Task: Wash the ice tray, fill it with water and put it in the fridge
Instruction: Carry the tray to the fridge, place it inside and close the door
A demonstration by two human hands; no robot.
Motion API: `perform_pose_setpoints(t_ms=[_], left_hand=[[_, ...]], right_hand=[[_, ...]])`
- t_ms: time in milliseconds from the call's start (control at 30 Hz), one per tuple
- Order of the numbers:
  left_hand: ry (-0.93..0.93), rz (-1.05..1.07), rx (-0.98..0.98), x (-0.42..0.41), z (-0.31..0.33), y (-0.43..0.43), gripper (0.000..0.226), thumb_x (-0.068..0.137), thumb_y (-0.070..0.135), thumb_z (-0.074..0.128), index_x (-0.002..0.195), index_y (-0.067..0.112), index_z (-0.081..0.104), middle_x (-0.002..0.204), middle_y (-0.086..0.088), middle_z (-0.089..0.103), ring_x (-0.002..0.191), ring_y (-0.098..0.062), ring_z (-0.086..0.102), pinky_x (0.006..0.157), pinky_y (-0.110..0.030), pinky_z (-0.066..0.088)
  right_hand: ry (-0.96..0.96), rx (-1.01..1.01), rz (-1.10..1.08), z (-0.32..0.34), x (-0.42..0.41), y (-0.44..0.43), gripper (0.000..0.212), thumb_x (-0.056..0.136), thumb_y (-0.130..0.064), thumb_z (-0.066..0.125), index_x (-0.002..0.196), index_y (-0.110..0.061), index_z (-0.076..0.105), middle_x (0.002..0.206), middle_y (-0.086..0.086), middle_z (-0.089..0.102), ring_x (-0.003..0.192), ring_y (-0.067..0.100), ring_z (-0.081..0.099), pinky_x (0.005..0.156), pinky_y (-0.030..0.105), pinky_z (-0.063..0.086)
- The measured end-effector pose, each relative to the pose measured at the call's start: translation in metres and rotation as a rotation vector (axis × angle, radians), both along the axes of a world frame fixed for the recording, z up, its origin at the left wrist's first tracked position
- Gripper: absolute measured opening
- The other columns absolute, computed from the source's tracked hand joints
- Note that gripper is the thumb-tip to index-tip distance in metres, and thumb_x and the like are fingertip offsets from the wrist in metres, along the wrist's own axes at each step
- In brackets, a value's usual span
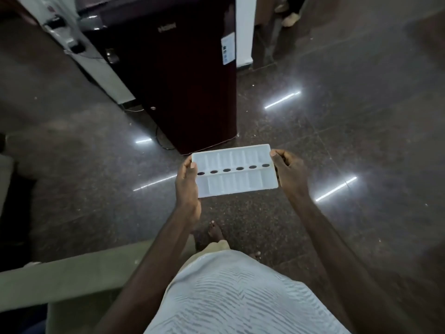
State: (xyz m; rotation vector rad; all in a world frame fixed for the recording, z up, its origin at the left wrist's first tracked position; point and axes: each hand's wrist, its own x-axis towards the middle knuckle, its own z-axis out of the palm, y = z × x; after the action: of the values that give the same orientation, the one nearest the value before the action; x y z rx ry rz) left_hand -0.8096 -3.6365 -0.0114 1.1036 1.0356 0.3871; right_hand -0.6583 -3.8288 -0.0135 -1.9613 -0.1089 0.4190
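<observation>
Tray [235,186], white, two compartment rows.

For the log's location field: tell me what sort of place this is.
Likely a room in a home, not clearly a kitchen: a small maroon fridge stands on a polished stone floor, wall sockets beside it.

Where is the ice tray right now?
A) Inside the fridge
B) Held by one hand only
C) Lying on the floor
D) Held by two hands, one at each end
D: the left hand grips one end of the tray and the right hand pinches the other end, holding it up above the floor in front of the shut fridge.
</observation>
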Motion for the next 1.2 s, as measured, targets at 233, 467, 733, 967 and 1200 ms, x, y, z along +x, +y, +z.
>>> perform_pose_setpoints(t_ms=[233,467,733,967,1200], left_hand=[[0.007,0.162,0.001,-0.019,-0.005,0.065,0.032,0.11,0.027,0.049,0.139,0.023,0.061,0.126,-0.007,0.072,0.104,-0.021,0.069,0.082,-0.042,0.06],[0.059,0.33,-0.001,-0.038,-0.006,0.118,0.037,0.109,0.027,0.051,0.145,0.023,0.059,0.129,-0.001,0.071,0.109,-0.018,0.07,0.08,-0.032,0.06],[0.087,0.446,0.026,-0.033,-0.007,0.157,0.034,0.11,0.027,0.05,0.141,0.023,0.063,0.13,-0.008,0.071,0.108,-0.022,0.069,0.082,-0.037,0.061],[0.048,0.465,-0.021,0.004,-0.015,0.186,0.036,0.109,0.027,0.051,0.142,0.021,0.062,0.128,-0.01,0.072,0.116,-0.034,0.069,0.088,-0.051,0.061],[0.016,0.483,-0.038,0.033,-0.01,0.226,0.035,0.11,0.028,0.05,0.141,0.022,0.063,0.126,-0.008,0.073,0.102,-0.026,0.072,0.07,-0.037,0.06]], right_hand=[[0.0,-0.023,0.159,-0.006,0.007,0.085,0.024,0.098,-0.045,0.06,0.098,-0.027,0.077,0.08,-0.005,0.076,0.074,0.014,0.072,0.071,0.048,0.062],[-0.022,-0.043,0.291,-0.008,0.009,0.158,0.02,0.101,-0.037,0.061,0.085,-0.04,0.073,0.068,-0.002,0.07,0.056,0.012,0.062,0.06,0.042,0.057],[-0.025,-0.073,0.489,-0.003,0.034,0.218,0.02,0.102,-0.041,0.059,0.103,-0.028,0.074,0.077,0.002,0.073,0.063,0.015,0.069,0.068,0.048,0.061],[-0.105,-0.115,0.519,-0.002,0.077,0.258,0.016,0.1,-0.042,0.061,0.102,-0.031,0.073,0.084,-0.01,0.073,0.078,0.009,0.069,0.079,0.043,0.06],[-0.265,-0.099,0.518,0.014,0.116,0.309,0.018,0.102,-0.037,0.06,0.111,-0.026,0.072,0.094,-0.011,0.07,0.084,0.004,0.066,0.08,0.033,0.06]])
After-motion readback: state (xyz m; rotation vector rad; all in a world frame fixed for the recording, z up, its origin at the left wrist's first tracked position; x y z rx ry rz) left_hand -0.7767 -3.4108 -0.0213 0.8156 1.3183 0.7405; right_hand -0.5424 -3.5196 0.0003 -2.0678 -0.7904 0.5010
